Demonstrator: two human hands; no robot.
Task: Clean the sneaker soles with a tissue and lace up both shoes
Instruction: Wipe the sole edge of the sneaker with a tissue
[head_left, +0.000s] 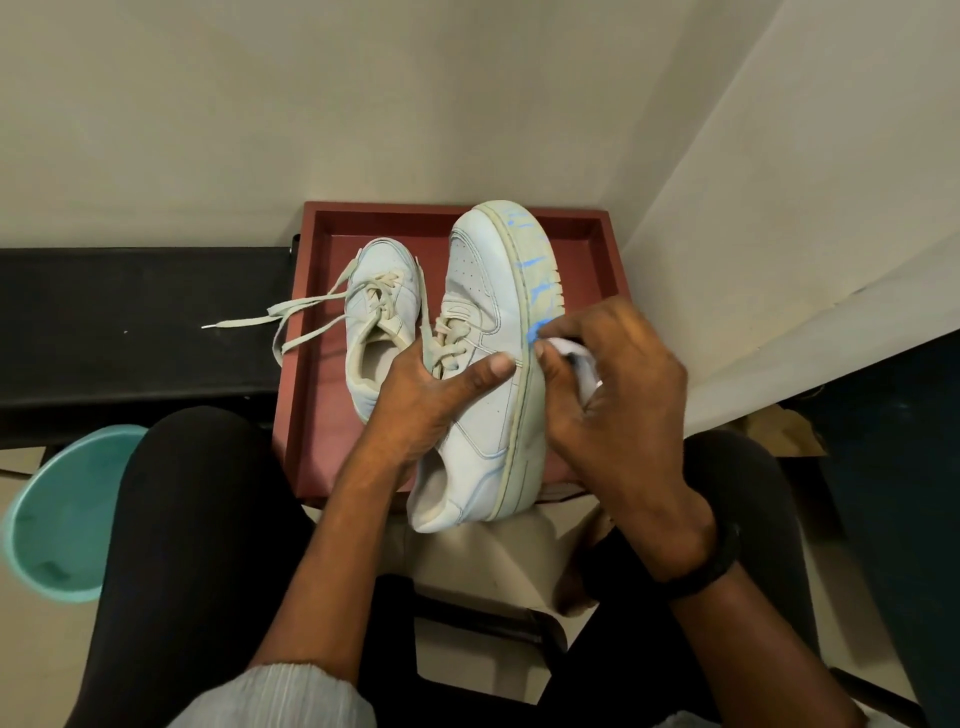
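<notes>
A white sneaker (483, 291) is tipped on its side over a red-brown tray (311, 415), its sole edge smeared with blue marks. My left hand (436, 395) grips it at the laces and upper, thumb lying across the side. My right hand (613, 384) holds a crumpled white tissue (574, 353) and presses it against the sole's edge at the blue marks. The second white sneaker (382, 312) stands upright in the tray to the left, its loose laces (270, 317) trailing over the tray's rim.
The tray sits against a pale wall in a corner. A black bench (130, 322) runs to the left. A teal bucket (57, 509) stands on the floor at lower left, beside my black-clad knees. A dark band circles my right wrist.
</notes>
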